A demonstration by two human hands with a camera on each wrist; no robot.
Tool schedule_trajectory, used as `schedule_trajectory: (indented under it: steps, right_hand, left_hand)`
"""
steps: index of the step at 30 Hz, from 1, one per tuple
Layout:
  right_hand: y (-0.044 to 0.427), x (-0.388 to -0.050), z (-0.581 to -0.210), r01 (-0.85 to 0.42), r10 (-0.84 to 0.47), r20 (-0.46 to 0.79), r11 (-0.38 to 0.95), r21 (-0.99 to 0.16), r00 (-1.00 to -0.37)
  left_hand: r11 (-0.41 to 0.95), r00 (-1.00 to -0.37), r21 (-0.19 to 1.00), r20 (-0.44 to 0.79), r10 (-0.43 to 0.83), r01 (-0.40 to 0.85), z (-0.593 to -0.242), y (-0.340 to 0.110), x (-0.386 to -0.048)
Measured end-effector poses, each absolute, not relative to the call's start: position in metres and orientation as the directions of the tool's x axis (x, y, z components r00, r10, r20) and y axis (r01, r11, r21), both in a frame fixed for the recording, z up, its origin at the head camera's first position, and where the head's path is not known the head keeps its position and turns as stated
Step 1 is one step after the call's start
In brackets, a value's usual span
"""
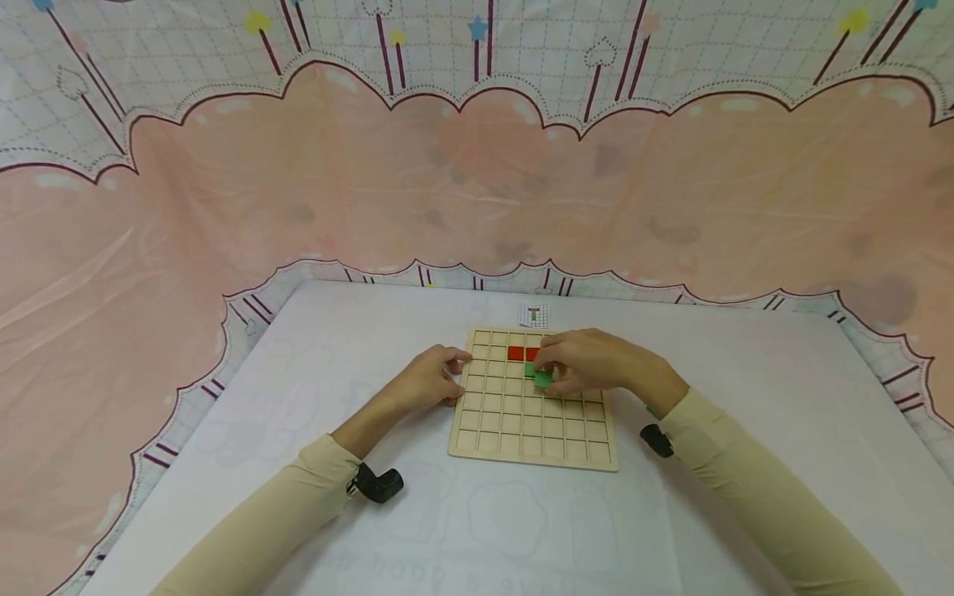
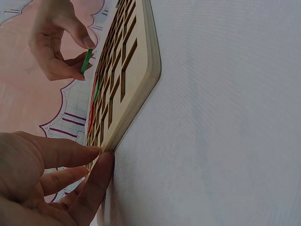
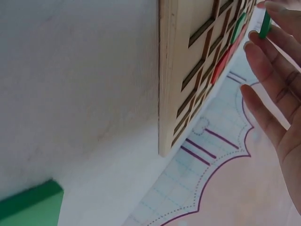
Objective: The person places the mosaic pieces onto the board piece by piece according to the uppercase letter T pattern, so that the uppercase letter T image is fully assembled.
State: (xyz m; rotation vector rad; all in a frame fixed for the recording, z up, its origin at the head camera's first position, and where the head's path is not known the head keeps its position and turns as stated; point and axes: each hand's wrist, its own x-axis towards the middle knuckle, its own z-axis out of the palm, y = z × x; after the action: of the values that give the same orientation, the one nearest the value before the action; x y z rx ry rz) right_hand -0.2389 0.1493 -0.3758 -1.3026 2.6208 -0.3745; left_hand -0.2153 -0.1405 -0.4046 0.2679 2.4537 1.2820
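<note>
A wooden grid board [image 1: 501, 424] with square recesses lies on the white table. My left hand [image 1: 432, 377] pinches its left edge between thumb and fingers, as the left wrist view also shows. Over the board, my right hand [image 1: 592, 360] holds a green square tile [image 2: 86, 61] by its edges, apart from the surface. Red tiles [image 1: 516, 353] sit in the recesses of an upper row, partly hidden by the right hand. Just below them another green tile [image 3: 239, 27] lies in a recess.
Behind the board lies a small printed card [image 1: 533, 315] with a red and green pattern on a grid. Another green piece [image 3: 33, 207] rests on the table near the right wrist. A patterned cloth [image 1: 477, 190] hangs behind the table.
</note>
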Motion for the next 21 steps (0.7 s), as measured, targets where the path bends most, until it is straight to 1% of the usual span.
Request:
schedule_trajectory:
  steps: [6,21]
  right_hand:
    - [0.143,-0.240,-0.380,-0.772,-0.814,-0.074,0.572,-0.275,-0.577]
    - [0.135,-0.241,-0.386,-0.798,-0.821,-0.067,0.568,-0.201,-0.567]
  left_hand:
    - [0.556,-0.918,0.831,-0.219,0.331,0.002,-0.403,-0.140,-0.214]
    - [0.554,-0.915,0.832,-0.223,0.336,0.001,-0.403,-0.141,-0.214]
